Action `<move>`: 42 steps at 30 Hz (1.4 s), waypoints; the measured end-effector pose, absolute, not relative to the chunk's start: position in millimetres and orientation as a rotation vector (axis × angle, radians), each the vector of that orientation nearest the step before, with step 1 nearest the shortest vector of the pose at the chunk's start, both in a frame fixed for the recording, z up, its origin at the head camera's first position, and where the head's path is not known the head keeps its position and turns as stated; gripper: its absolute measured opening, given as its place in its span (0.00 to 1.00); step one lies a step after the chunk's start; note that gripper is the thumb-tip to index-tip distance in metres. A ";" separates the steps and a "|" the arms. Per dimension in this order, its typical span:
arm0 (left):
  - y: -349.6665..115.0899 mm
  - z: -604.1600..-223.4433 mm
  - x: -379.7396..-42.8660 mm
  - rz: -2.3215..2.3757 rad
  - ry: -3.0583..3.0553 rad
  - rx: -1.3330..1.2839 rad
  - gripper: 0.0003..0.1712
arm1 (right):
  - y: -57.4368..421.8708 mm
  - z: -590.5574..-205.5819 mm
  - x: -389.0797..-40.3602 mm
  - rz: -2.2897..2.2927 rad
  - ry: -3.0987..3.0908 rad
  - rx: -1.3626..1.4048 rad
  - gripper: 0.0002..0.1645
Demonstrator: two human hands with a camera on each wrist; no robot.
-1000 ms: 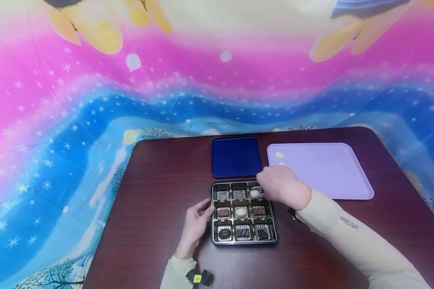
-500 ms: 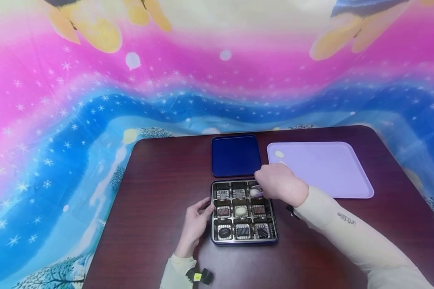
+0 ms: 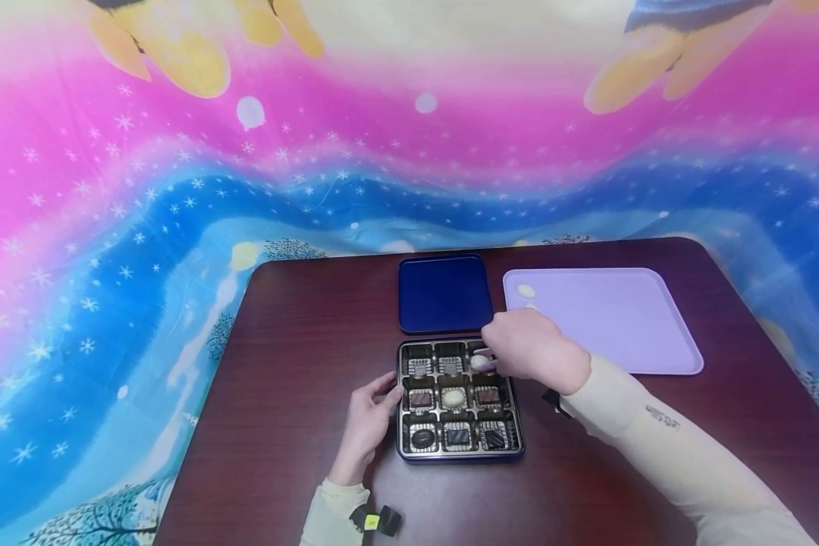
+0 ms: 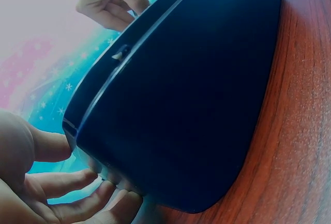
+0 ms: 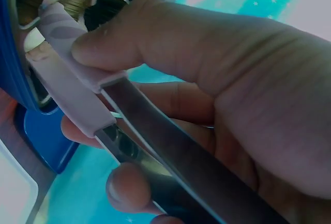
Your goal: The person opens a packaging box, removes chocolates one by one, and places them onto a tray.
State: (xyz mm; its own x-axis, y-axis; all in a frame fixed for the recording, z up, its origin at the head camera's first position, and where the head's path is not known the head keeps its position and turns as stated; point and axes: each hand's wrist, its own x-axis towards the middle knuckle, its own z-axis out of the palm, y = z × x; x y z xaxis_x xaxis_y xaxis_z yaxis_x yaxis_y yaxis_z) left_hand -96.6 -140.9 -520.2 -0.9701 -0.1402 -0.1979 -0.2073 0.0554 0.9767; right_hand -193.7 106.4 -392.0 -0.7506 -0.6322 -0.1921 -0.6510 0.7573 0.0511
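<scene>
Right hand: pinching tongs (shafts: wrist view only) | Left hand: relaxed, touching box

I hold the left hand below and left of centre in the head view, thumb and fingers apart and slightly bent. The right forearm slants in from the lower right corner, the right hand curled in a pinch.

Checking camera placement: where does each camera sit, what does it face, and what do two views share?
Head: on the head, facing forward and down at the table; left hand, right hand and sleeves show.
Left wrist: on that wrist, facing the box; left hand shows, right hand beyond.
Right wrist: on that wrist, facing along the tongs toward the box; right hand shows.
Head and right wrist share the tongs.
</scene>
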 end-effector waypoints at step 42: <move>-140.8 -521.4 -96.7 2.086 2.266 -0.366 0.25 | 168.7 -330.2 -217.8 -0.005 2.941 -0.712 0.07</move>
